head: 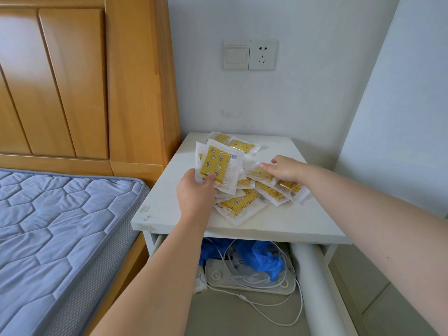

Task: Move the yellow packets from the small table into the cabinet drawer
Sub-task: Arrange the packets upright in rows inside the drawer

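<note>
Several yellow packets [242, 204] with white edges lie in a loose pile on the small white table [303, 221]. My left hand [195, 194] holds a small stack of yellow packets [218, 164] upright above the table's left part. Over the right side of the pile, my right hand [284, 168] rests with thumb and fingers on a packet [260, 174] that still lies on the heap. Two more packets [232, 141] sit at the back of the table. No cabinet drawer is in view.
A bed with a blue quilted mattress [60, 226] and wooden headboard [72, 81] stands close on the left. Under the table lie a white power strip [247, 277], white cables, blue plastic [261, 258] and a white roll [312, 287]. A wall switch and socket [249, 54] are above.
</note>
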### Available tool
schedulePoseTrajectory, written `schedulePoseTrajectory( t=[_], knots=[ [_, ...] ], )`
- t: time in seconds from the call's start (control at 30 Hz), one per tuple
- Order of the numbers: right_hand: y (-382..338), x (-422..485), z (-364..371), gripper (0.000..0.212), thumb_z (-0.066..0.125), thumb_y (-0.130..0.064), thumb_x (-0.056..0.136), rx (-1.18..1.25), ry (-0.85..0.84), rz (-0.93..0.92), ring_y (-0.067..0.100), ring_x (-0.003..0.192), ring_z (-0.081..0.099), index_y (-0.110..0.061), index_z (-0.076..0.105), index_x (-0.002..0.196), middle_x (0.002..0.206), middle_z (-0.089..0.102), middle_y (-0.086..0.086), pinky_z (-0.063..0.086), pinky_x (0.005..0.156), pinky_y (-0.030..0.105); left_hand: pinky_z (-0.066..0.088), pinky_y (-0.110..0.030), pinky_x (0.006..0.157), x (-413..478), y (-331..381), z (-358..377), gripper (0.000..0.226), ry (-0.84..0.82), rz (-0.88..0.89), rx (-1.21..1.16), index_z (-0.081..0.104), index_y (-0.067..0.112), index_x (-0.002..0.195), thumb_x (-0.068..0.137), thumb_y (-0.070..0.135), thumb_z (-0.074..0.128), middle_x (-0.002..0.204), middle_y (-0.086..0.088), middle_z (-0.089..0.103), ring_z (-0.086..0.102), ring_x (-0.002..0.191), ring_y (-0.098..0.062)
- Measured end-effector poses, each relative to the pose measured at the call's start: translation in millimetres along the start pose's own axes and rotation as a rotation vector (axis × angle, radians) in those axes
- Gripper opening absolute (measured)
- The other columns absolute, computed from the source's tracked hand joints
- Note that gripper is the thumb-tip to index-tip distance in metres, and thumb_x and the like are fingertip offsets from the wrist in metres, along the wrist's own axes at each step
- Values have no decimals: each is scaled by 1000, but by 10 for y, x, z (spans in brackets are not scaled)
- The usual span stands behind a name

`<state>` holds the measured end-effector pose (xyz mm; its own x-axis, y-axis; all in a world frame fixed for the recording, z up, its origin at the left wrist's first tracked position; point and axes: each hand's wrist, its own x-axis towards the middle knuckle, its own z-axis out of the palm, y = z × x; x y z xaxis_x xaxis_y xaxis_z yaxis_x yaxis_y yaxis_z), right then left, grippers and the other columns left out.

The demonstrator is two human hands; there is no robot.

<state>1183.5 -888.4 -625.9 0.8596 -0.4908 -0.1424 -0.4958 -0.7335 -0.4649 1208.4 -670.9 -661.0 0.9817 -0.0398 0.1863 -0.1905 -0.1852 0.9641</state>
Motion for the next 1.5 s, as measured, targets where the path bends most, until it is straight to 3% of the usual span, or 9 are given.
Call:
schedulePoseTrajectory(
  t=[0.17,0.33,0.47,0.63,0.77,1.03,1.13,1.3,1.5],
  knots=[
    [-92,86,-44,61,39,-15,95,-354,14,-74,31,99,54,-21,13,151,139,41,16,43,75,34,39,-14,54,21,-8,28,6,-48,4,23,60,22,98,94,26,58,95,10,63,57,76,-2],
    [-236,131,-134,69,46,-22,95,-725,-214,-129,29,139,25,-38,8,150,157,16,3,32,108,43,37,-14,53,42,-8,42,7,-50,7,46,59,20,96,94,27,59,92,11,62,54,72,1],
    [-378,105,-204,81,52,0,88,-676,-352,-179,23,133,38,-31,13,151,151,33,-2,37,105,36,37,-13,52,41,3,53,4,-72,-6,52,56,25,95,94,28,59,86,16,57,53,70,3],
    [-507,179,-208,83,68,-12,85,-883,-348,-183,25,130,41,-31,20,150,147,38,4,38,105,41,59,-33,69,42,5,55,5,-104,-47,12,57,29,92,91,28,62,100,8,68,69,85,-13],
    [-571,144,-186,80,70,-17,84,-975,-258,-198,26,131,38,-23,23,149,148,33,4,38,102,39,53,-22,59,23,23,38,8,-102,-42,17,55,31,89,91,28,63,96,10,66,67,85,-11],
    [-363,26,-343,38,73,-15,77,-655,69,-217,25,84,58,-10,62,113,85,59,0,45,65,27,58,-32,71,23,20,38,6,-111,-44,7,59,27,95,91,28,63,99,7,68,68,86,-13],
    [-223,-77,-560,23,70,-22,83,-392,235,-75,27,84,55,-3,57,80,78,56,6,40,59,27,49,-22,59,14,29,36,5,-103,-33,31,58,26,95,91,27,62,96,9,65,63,82,-9],
    [-107,-187,-599,39,74,-24,81,232,-210,318,31,108,61,-9,59,115,112,66,9,43,101,48,43,-18,55,-19,37,41,11,-114,-22,62,59,26,101,90,26,64,98,9,65,62,84,-9],
    [-147,-338,-329,54,49,-39,97,-226,-141,309,29,129,45,-4,43,138,144,44,10,36,101,36,42,-15,53,-57,29,21,20,-138,26,98,61,21,111,91,21,64,101,8,65,60,82,-8]
  ],
)
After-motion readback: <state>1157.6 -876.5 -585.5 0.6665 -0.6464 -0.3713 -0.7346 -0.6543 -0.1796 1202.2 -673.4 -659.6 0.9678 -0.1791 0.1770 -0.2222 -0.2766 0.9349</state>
